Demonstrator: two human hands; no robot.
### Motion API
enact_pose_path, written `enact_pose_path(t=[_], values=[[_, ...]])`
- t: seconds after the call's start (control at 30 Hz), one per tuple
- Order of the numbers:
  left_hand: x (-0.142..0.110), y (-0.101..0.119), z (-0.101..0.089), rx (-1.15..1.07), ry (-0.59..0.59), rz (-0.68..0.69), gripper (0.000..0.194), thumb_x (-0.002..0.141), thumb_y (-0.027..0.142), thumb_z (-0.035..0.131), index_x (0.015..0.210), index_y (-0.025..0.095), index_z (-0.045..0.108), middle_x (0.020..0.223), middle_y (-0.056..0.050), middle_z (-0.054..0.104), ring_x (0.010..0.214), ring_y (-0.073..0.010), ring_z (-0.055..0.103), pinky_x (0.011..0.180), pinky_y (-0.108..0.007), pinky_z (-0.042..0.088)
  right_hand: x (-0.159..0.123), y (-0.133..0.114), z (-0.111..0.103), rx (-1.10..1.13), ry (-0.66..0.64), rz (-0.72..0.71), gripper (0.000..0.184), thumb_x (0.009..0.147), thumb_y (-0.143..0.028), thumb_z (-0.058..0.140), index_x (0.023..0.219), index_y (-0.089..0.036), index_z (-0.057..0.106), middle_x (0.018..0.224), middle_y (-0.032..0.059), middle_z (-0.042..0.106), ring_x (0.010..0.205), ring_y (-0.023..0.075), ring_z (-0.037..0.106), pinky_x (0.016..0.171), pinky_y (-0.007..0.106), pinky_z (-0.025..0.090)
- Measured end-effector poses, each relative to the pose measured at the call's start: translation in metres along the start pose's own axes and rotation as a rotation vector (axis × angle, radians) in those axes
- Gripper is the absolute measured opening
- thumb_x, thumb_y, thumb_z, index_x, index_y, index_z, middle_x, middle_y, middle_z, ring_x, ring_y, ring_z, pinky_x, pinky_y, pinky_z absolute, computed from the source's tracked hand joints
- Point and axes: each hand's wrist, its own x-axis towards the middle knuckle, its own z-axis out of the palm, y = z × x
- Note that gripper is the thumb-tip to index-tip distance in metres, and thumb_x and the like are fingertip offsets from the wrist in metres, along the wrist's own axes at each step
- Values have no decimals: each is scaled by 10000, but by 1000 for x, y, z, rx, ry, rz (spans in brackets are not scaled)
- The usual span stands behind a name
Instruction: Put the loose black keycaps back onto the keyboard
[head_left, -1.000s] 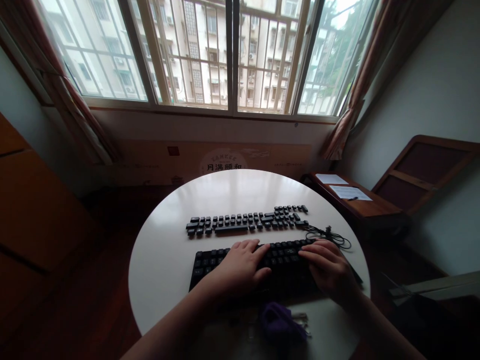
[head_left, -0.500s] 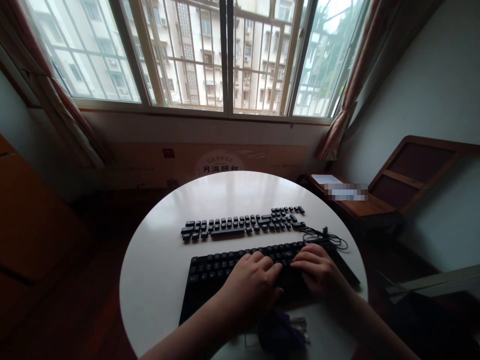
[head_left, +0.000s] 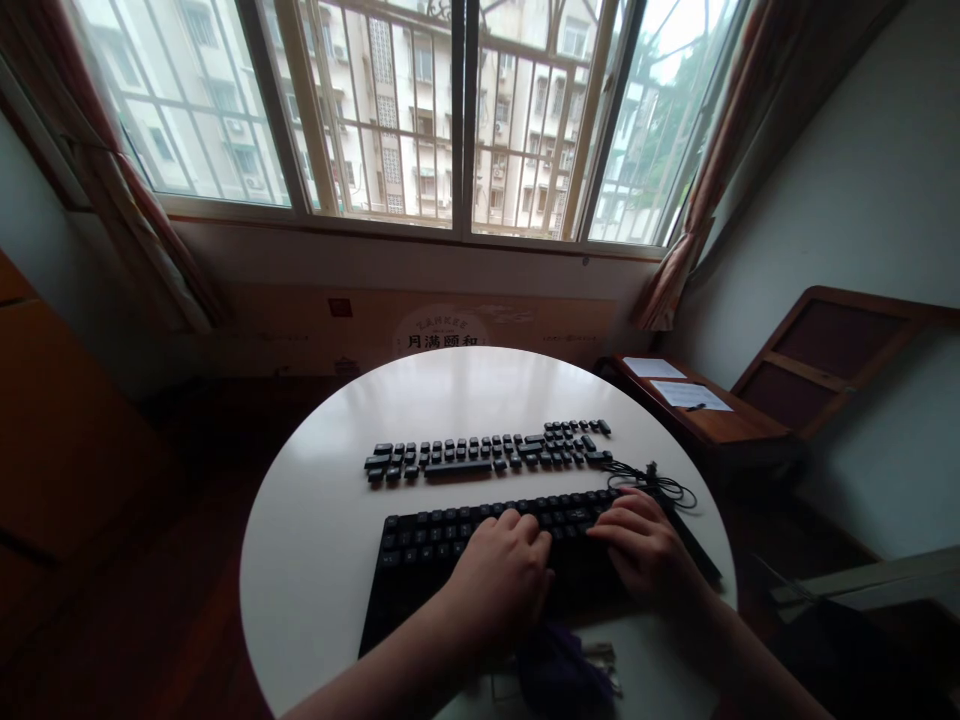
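Note:
A black keyboard (head_left: pixel 420 590) lies on a round white table (head_left: pixel 315 560). Keycaps show on its upper rows; the lower part looks dark and bare. My left hand (head_left: pixel 504 560) is over its middle with the fingers bent and closed, and whatever they hold is hidden. Over the keyboard's right part rests my right hand (head_left: pixel 645 545), fingers together and curled, the fingertips by the keys. What they pinch, if anything, cannot be seen. Behind the keyboard, loose black keycaps (head_left: pixel 480 443) lie in rows, with a long space bar (head_left: pixel 458 468) among them.
A coiled black cable (head_left: pixel 667 487) lies behind the keyboard at right. Near the front edge, between my forearms, are a dark purple thing (head_left: pixel 559 665) and some metal pieces (head_left: pixel 604 660). A wooden chair (head_left: pixel 757 415) with papers (head_left: pixel 690 395) stands beyond the table.
My left hand has drawn back slightly to the left, its fingers more curled. My right hand stays at nearly the same spot. The camera view has shifted a little.

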Motion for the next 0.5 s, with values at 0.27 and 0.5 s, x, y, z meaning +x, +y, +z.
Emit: enact_pose_path(t=[0.27,0.5], values=[[1,-1,0,11,-33,26,214,974,278,515,1046,153,673,1034,-104,658,954,-294,595,777,-436,514,34,24,-17,-32,-144,-81,283,861,-73,571,1008,-259,726,929,27,736,952,225,642,1048,528,463],[1,0,9,35,-21,59,237,955,271,535,1075,115,667,1034,-130,636,963,-291,558,815,-438,484,118,99,-2,-40,-221,68,182,871,-175,621,933,-237,781,972,60,765,973,246,660,934,432,512]])
